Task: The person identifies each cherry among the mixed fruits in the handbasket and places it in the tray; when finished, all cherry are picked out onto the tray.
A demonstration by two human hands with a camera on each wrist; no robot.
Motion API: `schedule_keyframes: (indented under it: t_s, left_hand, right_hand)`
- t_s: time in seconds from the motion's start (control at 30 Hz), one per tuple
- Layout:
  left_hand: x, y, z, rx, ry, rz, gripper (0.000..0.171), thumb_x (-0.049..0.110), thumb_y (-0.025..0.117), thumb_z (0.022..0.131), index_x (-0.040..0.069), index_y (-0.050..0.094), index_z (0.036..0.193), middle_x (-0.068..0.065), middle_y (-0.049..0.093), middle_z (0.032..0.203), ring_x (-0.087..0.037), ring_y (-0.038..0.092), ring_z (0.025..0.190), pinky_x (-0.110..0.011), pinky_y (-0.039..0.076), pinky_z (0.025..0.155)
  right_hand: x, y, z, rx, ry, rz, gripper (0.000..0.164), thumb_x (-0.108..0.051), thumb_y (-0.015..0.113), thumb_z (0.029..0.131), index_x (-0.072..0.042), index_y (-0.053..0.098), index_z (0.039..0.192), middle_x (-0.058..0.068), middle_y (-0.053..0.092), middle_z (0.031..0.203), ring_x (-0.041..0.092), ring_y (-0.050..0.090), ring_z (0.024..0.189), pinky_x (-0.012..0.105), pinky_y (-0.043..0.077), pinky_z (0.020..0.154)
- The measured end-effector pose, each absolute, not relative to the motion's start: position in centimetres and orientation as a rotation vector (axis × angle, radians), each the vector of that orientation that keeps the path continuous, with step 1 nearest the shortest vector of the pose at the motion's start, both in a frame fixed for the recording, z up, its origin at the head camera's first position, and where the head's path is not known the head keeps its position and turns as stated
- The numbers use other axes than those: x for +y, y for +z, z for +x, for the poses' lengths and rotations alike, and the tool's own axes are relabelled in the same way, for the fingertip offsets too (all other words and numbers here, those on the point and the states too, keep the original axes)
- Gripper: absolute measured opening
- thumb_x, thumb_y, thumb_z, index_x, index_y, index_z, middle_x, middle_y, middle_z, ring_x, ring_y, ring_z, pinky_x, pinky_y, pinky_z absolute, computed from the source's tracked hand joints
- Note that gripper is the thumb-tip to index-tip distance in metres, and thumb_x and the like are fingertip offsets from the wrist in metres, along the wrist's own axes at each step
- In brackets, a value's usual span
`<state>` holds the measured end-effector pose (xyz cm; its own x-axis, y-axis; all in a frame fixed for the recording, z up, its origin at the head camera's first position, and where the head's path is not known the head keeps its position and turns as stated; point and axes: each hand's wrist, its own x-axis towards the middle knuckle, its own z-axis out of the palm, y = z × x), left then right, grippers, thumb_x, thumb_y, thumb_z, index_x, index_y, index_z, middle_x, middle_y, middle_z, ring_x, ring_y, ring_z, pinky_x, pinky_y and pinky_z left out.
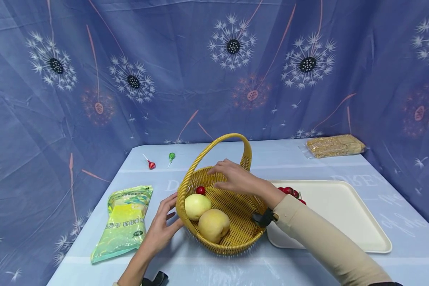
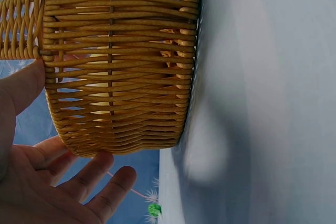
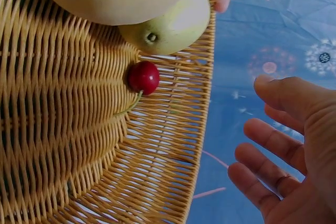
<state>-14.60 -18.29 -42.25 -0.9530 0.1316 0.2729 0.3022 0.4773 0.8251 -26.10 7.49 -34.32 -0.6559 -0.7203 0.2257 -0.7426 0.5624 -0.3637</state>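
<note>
A yellow wicker basket (image 1: 243, 206) with a tall hoop handle stands at the middle of the table. Inside it lie a pale green fruit (image 1: 197, 206), a larger yellowish round fruit (image 1: 213, 225) and a red cherry (image 3: 143, 77) with its stem on. My left hand (image 1: 162, 224) touches the basket's left side near the handle's foot, thumb against the weave and fingers spread along the wall (image 2: 113, 66). Above the far part of the basket is my right hand (image 1: 236, 176), its fingers loosely bent and nothing between them.
Right of the basket, a white tray (image 1: 339, 214) holds several cherries (image 1: 288, 190), partly behind the right forearm. A green-yellow bag (image 1: 125, 222) lies at left. Red (image 1: 151, 164) and green (image 1: 171, 156) lollipops and a packaged brown block (image 1: 335, 145) lie at the back.
</note>
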Motion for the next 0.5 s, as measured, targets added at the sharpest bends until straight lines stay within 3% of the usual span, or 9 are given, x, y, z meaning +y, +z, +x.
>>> schedule_keyframes:
  t_s: [0.33, 0.5]
  left_hand:
    - [-18.3, -42.0, -14.6, -2.552, -1.472, -0.369, 0.056, 0.023, 0.068, 0.087, 0.019, 0.045, 0.137, -0.004, 0.034, 0.148, -0.034, 0.043, 0.13, -0.055, 0.044, 0.099]
    - [-18.2, -42.1, -14.6, -2.554, -1.476, -0.373, 0.054, 0.024, 0.067, 0.087, 0.02, 0.045, 0.137, -0.003, 0.034, 0.148, -0.031, 0.039, 0.133, -0.054, 0.044, 0.1]
  right_hand:
    - [5.4, -35.9, -27.7, -2.872, 0.645, 1.263, 0.038, -0.024, 0.066, 0.089, -0.016, 0.058, 0.125, 0.002, 0.061, 0.122, 0.021, 0.051, 0.113, 0.037, 0.047, 0.094]
    - [4.7, -37.0, -28.0, -2.886, 0.554, 1.305, 0.038, -0.024, 0.066, 0.089, -0.016, 0.058, 0.126, 0.001, 0.059, 0.127, 0.023, 0.05, 0.122, 0.041, 0.042, 0.105]
